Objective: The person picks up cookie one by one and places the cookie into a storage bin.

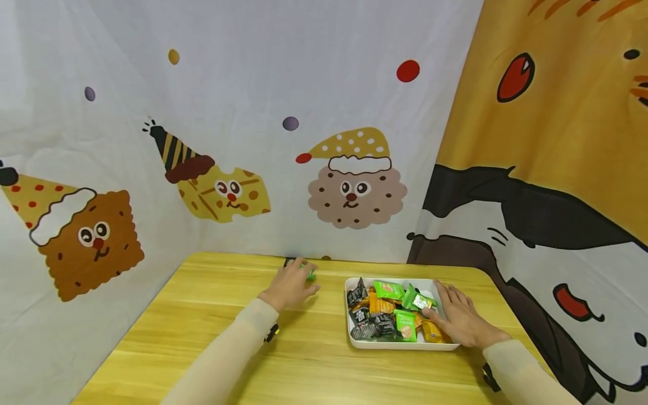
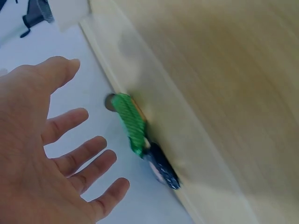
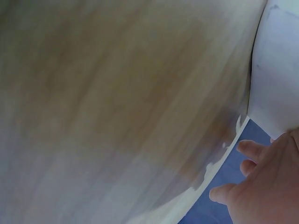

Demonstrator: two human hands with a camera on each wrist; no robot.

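My left hand (image 1: 291, 284) is over the far part of the table, its fingers spread. Beside its fingertips lie a green wrapped snack (image 2: 130, 121) and a black wrapped snack (image 2: 162, 165), end to end near the table's far edge. The left wrist view shows a gap between these packets and the fingers. My right hand (image 1: 463, 318) rests at the right side of a white tray (image 1: 400, 345), fingers extended along the outside and thumb over the rim. Inside the tray are several green packets (image 1: 388, 290), black packets (image 1: 365, 331) and orange packets (image 1: 379, 304), mixed together.
The wooden table (image 1: 167, 337) meets a white cloth backdrop (image 1: 243, 73) printed with cartoon snacks. At the right hangs an orange, black and white cartoon cloth (image 1: 547, 129), close to the table's right edge.
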